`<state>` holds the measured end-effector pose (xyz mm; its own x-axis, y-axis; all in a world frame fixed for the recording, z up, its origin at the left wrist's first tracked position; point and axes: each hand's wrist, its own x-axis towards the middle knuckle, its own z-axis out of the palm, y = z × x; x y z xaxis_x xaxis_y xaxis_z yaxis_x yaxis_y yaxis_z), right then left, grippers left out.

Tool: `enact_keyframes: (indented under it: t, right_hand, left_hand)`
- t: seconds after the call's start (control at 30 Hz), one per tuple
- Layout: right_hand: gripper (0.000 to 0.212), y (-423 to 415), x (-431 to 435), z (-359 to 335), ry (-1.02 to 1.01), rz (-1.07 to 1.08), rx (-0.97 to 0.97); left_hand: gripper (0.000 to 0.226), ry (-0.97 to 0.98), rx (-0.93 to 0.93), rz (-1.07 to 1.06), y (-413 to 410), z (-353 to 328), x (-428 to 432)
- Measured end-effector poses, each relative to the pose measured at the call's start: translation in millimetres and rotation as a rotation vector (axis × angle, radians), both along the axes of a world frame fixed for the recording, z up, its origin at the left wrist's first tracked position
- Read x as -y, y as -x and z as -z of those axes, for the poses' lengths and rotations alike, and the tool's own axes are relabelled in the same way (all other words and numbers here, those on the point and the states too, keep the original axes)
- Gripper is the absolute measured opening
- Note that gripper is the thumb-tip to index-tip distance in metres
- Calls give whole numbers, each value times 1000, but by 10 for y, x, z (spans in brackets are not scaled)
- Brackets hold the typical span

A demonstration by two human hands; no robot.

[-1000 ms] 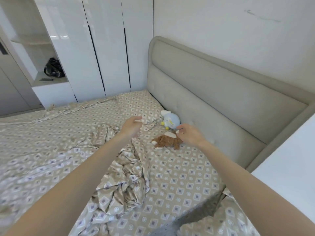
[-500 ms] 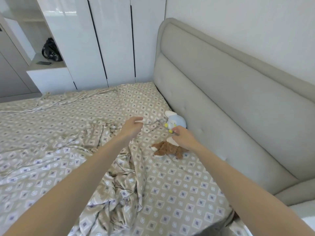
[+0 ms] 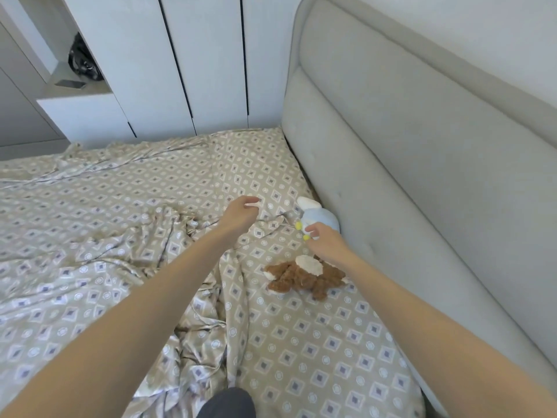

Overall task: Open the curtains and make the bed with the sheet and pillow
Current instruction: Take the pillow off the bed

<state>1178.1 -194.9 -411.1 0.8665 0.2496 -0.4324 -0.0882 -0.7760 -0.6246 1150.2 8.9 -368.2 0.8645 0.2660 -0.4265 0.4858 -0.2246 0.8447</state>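
A patterned beige sheet (image 3: pixel 193 297) lies rumpled in folds across the middle of the bed. My left hand (image 3: pixel 241 212) hovers over its upper edge with fingers loosely curled, and I see nothing between them. My right hand (image 3: pixel 321 239) reaches to a light blue plush toy (image 3: pixel 325 220) lying against the headboard, its fingertips pinching the toy by the yellow feet. A brown plush toy (image 3: pixel 301 276) lies on the mattress under my right wrist. Neither curtains nor a pillow show in this view.
The grey padded headboard (image 3: pixel 422 146) runs along the right side. White wardrobe doors (image 3: pixel 211 55) stand behind the bed. An open shelf at the far left holds a black bag (image 3: pixel 83 60). My dark-clad knee (image 3: pixel 229 402) rests at the bed's near edge.
My right hand has moved from above the brown plush toy up to the blue one. My head has leaned closer to the headboard. The left hand has barely shifted.
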Motion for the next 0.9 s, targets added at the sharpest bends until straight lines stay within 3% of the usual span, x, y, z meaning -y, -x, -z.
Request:
enact_keyframes:
  t: [0.63,0.9]
  right_hand:
    - [37,-1495,-852,1403,-29,123,-253]
    - [42,-1913,-1286,2357,-52,358,-428]
  left_hand:
    - [45,-88,-221,89,-1709,1617,-729]
    - [50,-102,-391,114,-1807,2639,-1239]
